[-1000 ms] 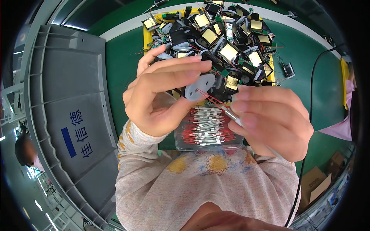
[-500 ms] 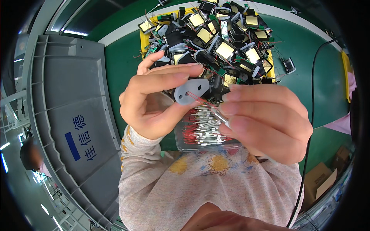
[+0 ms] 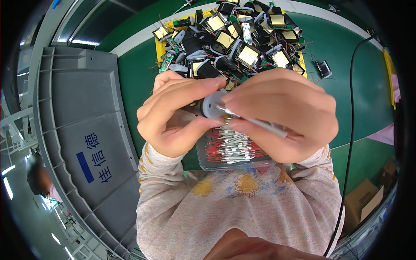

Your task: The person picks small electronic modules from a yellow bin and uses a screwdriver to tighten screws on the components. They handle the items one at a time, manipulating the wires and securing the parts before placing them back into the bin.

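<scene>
My left hand pinches a small grey plastic housing with holes in its face, between thumb and fingers. Against that face my right hand presses the tip of a slender silver-and-white stick-shaped piece. Its tail crosses under my right fingers, which are closed on it and partly smeared by motion. My fingertips cover much of the housing. Just below both hands is a clear plastic box of red-wired white and silver sticks.
Beyond my hands, a yellow tray is heaped with black-and-grey electronic units, wires and green boards. One loose unit lies to its right. A large grey crate stands at left; a black cable hangs at right.
My right hand has moved left and up to the grey housing, bringing the stick's tip against it. The left hand has turned the housing slightly; the red wires seen before are now mostly hidden.
</scene>
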`<action>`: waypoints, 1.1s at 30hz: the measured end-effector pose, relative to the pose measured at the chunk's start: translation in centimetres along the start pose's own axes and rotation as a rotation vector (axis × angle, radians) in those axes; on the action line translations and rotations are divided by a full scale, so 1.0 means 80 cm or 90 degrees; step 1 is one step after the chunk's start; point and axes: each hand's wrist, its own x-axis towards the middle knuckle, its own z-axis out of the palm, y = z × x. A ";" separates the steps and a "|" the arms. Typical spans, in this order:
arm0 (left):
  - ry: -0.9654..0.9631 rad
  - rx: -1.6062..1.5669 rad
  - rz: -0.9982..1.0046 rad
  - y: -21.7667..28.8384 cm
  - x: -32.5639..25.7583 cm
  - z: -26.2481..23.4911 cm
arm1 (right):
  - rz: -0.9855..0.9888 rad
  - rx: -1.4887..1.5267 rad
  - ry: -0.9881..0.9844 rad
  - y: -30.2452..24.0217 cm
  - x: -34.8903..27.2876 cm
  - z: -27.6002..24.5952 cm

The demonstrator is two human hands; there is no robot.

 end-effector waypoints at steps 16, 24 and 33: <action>0.096 0.039 0.046 0.003 -0.008 0.004 | -0.034 -0.221 0.030 -0.016 -0.012 0.015; 0.002 -0.063 0.034 0.006 -0.005 -0.008 | 0.065 -0.060 -0.021 -0.023 -0.009 0.004; 0.062 -0.045 -0.023 0.008 -0.009 0.005 | 0.055 -0.109 -0.007 -0.021 -0.010 0.011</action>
